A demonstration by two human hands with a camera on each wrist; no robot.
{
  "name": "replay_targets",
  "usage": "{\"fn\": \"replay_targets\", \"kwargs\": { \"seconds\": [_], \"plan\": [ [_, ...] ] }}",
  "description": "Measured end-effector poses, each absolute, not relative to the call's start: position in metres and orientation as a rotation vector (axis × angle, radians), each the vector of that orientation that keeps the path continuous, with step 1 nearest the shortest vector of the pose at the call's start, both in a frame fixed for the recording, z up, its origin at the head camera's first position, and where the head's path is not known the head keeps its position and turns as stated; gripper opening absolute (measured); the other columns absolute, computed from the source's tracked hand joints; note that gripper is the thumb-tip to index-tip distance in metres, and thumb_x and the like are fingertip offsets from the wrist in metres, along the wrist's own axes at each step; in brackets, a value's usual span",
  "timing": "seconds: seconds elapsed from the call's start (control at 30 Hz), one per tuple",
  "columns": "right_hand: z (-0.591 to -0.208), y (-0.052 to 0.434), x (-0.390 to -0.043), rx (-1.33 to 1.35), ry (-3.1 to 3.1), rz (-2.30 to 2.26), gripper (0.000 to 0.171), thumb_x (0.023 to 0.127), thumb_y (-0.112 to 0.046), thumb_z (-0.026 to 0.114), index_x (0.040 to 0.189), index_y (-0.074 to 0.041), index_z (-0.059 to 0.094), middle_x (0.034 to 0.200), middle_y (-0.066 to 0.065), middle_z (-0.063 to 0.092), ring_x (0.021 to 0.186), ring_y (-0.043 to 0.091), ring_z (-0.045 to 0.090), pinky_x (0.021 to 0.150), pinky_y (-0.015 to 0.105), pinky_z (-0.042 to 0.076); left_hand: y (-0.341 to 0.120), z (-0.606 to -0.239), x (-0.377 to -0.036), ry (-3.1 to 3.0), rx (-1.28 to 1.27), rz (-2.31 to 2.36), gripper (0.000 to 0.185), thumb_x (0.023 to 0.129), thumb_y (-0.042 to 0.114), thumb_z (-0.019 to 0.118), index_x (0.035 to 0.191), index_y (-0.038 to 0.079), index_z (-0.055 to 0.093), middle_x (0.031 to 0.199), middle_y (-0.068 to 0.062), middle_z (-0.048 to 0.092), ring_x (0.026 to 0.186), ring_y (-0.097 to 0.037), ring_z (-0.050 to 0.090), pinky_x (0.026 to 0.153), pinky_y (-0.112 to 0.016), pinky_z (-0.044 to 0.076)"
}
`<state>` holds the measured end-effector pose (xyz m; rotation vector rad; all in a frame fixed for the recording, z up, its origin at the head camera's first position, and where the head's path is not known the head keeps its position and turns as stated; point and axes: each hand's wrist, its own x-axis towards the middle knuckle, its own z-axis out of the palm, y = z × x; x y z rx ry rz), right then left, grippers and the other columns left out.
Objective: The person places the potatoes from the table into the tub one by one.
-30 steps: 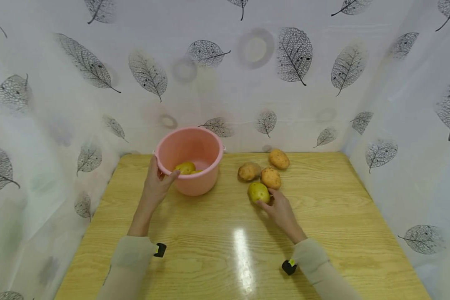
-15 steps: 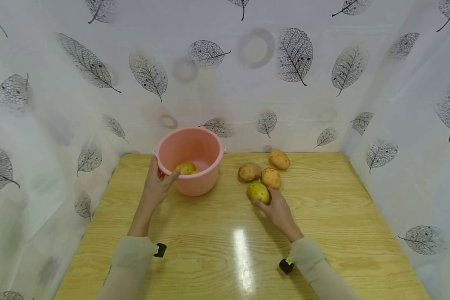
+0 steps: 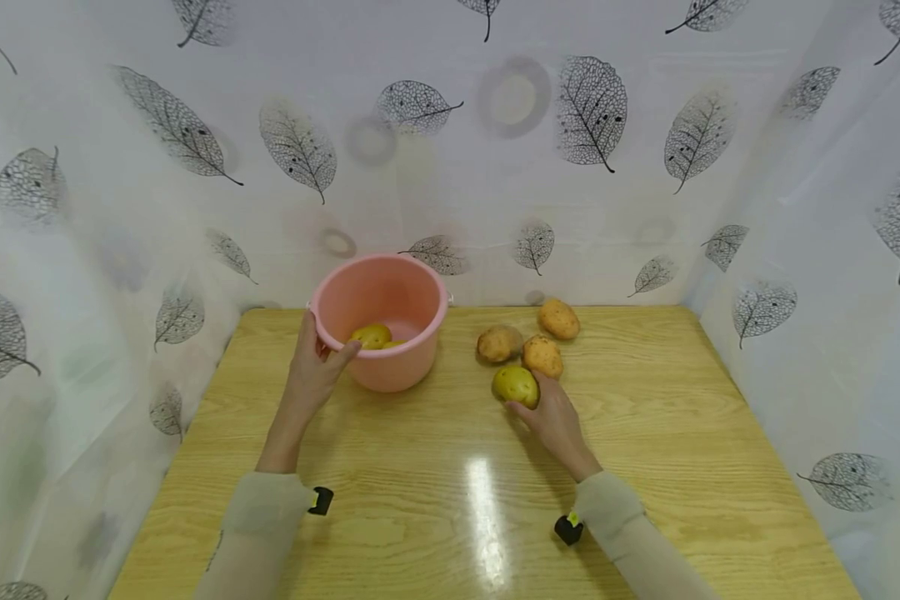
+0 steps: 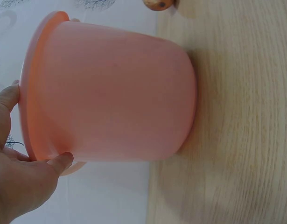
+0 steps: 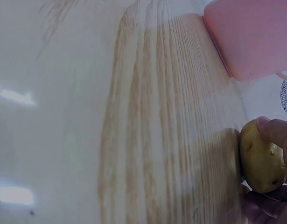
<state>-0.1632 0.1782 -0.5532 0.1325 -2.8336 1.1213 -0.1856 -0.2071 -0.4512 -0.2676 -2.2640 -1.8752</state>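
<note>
While the left hand (image 3: 311, 375) grips the rim of the pink bucket (image 3: 378, 321) at centre frame, the right hand (image 3: 551, 417) curls around a yellow potato (image 3: 516, 385) just right of it; a firm wrap avoids slipping.

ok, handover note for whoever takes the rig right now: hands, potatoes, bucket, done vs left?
Left hand grips the rim of the pink bucket, thumb over the edge.
Right hand holds the yellow-green potato on the table.
Done: at least one potato in bucket.
Left: the held potato, plus three brown potatoes behind it on the table.
</note>
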Motion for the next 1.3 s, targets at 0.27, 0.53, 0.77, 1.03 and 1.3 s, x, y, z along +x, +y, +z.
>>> {"fn": "replay_targets", "kwargs": {
  "seconds": [0.27, 0.53, 0.77, 1.03, 1.3],
  "plan": [
    [-0.555, 0.178, -0.164, 0.153, -2.828, 1.095, 0.073, 0.089, -0.029, 0.084, 0.142, 0.008, 0.051, 0.133, 0.027, 0.06, 0.119, 0.042, 0.059, 0.094, 0.056, 0.052, -0.207, -0.451, -0.186, -2.276, -0.263, -1.883, 0.096, 0.097, 0.003, 0.071, 0.167, 0.013, 0.005, 0.168, -0.017, 0.016, 0.152, -0.038, 0.025, 0.124, -0.057, 0.024],
    [-0.559, 0.177, -0.165, 0.153, -2.815, 1.119, 0.07, 0.089, -0.028, 0.084, 0.14, 0.009, 0.052, 0.126, 0.026, 0.062, 0.111, 0.04, 0.061, 0.088, 0.054, 0.053, -0.206, -0.45, -0.186, -2.27, -0.262, -1.896, 0.096, 0.096, 0.0, 0.07, 0.167, 0.012, 0.006, 0.168, -0.017, 0.016, 0.152, -0.039, 0.025, 0.123, -0.058, 0.023],
    [-0.55, 0.175, -0.161, 0.148, -2.798, 1.184, 0.07, 0.088, -0.025, 0.084, 0.141, 0.008, 0.052, 0.127, 0.026, 0.062, 0.111, 0.04, 0.061, 0.088, 0.054, 0.054, -0.206, -0.449, -0.185, -2.274, -0.272, -1.89, 0.096, 0.097, 0.003, 0.071, 0.167, 0.012, 0.006, 0.168, -0.017, 0.017, 0.152, -0.039, 0.026, 0.123, -0.059, 0.024],
    [-0.531, 0.176, -0.161, 0.161, -2.759, 1.282, 0.068, 0.086, -0.022, 0.084, 0.141, 0.006, 0.054, 0.123, 0.022, 0.065, 0.103, 0.034, 0.063, 0.083, 0.048, 0.055, -0.207, -0.451, -0.186, -2.279, -0.267, -1.886, 0.097, 0.097, 0.005, 0.072, 0.167, 0.013, 0.006, 0.168, -0.017, 0.017, 0.152, -0.038, 0.025, 0.123, -0.058, 0.024],
    [-0.506, 0.175, -0.168, 0.177, -2.751, 1.287, 0.062, 0.087, -0.02, 0.082, 0.137, 0.005, 0.056, 0.117, 0.02, 0.065, 0.095, 0.031, 0.063, 0.077, 0.044, 0.055, -0.208, -0.453, -0.186, -2.289, -0.252, -1.872, 0.094, 0.098, 0.009, 0.071, 0.167, 0.013, 0.007, 0.168, -0.016, 0.017, 0.152, -0.036, 0.025, 0.124, -0.054, 0.024]
  ]
}}
